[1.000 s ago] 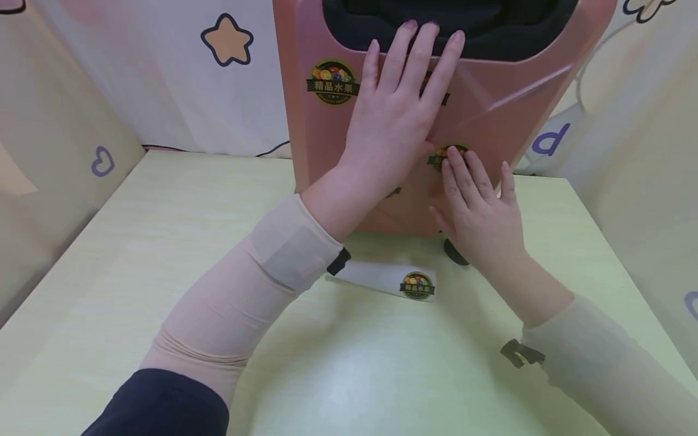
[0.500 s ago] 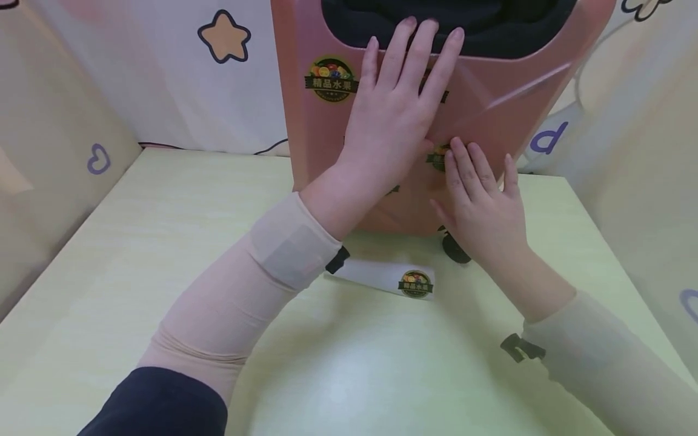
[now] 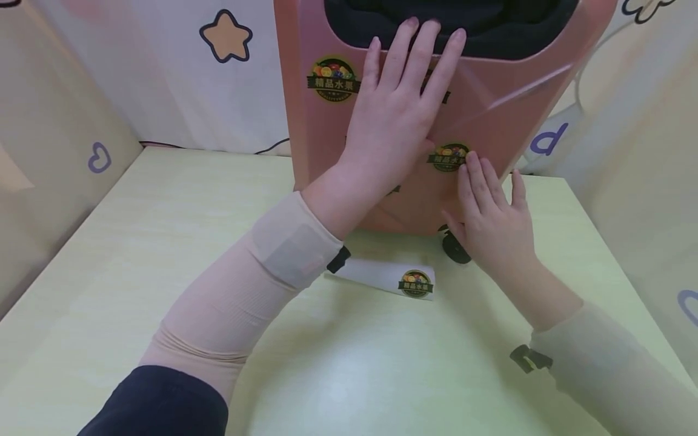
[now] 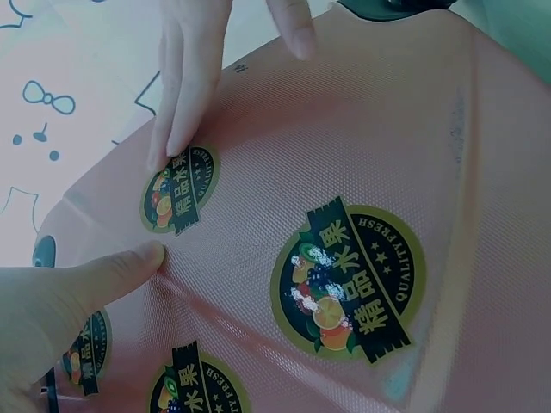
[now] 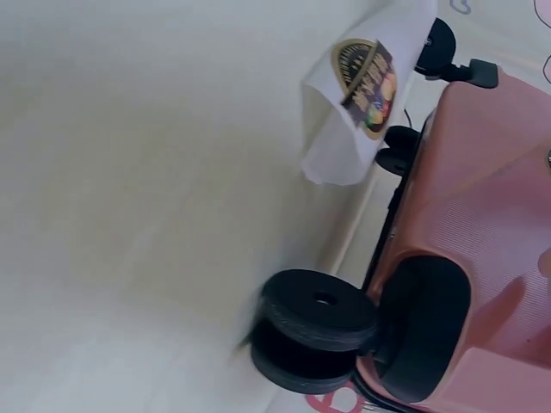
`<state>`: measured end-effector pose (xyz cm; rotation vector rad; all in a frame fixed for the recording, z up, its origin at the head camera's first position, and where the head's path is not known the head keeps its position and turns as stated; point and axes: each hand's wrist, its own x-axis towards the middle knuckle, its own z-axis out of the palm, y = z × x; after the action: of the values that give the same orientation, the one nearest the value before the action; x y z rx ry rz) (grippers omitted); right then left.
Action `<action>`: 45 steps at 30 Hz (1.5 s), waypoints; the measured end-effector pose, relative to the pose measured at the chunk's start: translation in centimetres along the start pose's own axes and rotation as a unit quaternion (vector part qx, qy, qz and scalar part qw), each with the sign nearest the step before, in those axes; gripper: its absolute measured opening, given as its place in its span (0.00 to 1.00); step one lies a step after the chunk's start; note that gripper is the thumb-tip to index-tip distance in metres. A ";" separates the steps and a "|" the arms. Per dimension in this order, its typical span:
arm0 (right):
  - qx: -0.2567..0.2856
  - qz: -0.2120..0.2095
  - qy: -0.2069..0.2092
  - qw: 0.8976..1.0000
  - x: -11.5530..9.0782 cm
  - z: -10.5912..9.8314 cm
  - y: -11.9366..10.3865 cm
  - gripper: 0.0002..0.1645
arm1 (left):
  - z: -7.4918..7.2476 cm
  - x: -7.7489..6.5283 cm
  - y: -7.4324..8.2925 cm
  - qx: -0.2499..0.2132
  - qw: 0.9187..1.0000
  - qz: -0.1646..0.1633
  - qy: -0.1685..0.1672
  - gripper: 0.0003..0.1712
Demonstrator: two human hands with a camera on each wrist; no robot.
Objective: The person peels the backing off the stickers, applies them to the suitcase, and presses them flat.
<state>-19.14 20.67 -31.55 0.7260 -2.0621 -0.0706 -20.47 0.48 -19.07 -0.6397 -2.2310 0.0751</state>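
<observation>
A pink hard-shell suitcase (image 3: 507, 91) stands upright on the table, with round fruit-label stickers on its front. My left hand (image 3: 387, 127) rests on the shell, fingers spread and reaching up to the black recess. It covers most of one sticker. My right hand (image 3: 493, 221), fingers straight, touches the right edge of a sticker (image 3: 446, 158) lower on the shell. In the left wrist view, the right-hand fingers (image 4: 189, 77) lie at that sticker's edge, and the left thumb (image 4: 112, 274) presses the shell beside it. A larger-looking sticker (image 4: 349, 280) sits nearer that camera.
A white backing sheet (image 3: 376, 275) bearing one sticker (image 3: 416, 283) lies on the table (image 3: 349, 375) before the suitcase. In the right wrist view, the sheet (image 5: 331, 159) curls up close to black wheels (image 5: 318, 311). Patterned curtains (image 3: 163, 79) stand behind and at both sides.
My right hand has slid right and slightly down across the lower sticker, first upward a little, uncovering most of its face. My left hand stays in place.
</observation>
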 end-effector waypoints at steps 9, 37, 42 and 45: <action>0.025 -0.014 -0.068 0.997 -2.2 -0.9 -0.3 0.38 | 0.0 0.0 0.0 0.006 1.000 0.007 -0.009 0.54; 0.403 0.308 -0.447 0.737 -5.9 -0.3 -2.8 0.42 | 4.0 -15.3 0.2 -0.520 0.796 -0.086 -0.298 0.24; 0.444 0.320 -0.431 0.718 -6.3 0.3 -3.0 0.44 | 5.2 -17.4 0.9 -0.664 0.626 -0.219 -0.346 0.21; 0.462 0.328 -0.417 0.710 -6.2 0.5 -3.1 0.43 | 5.6 -18.2 1.6 -0.698 0.553 -0.270 -0.367 0.22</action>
<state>-15.54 21.27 -37.49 0.4707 -3.1220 1.3728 -13.70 -5.84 -35.81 -0.6491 -2.7705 -2.3526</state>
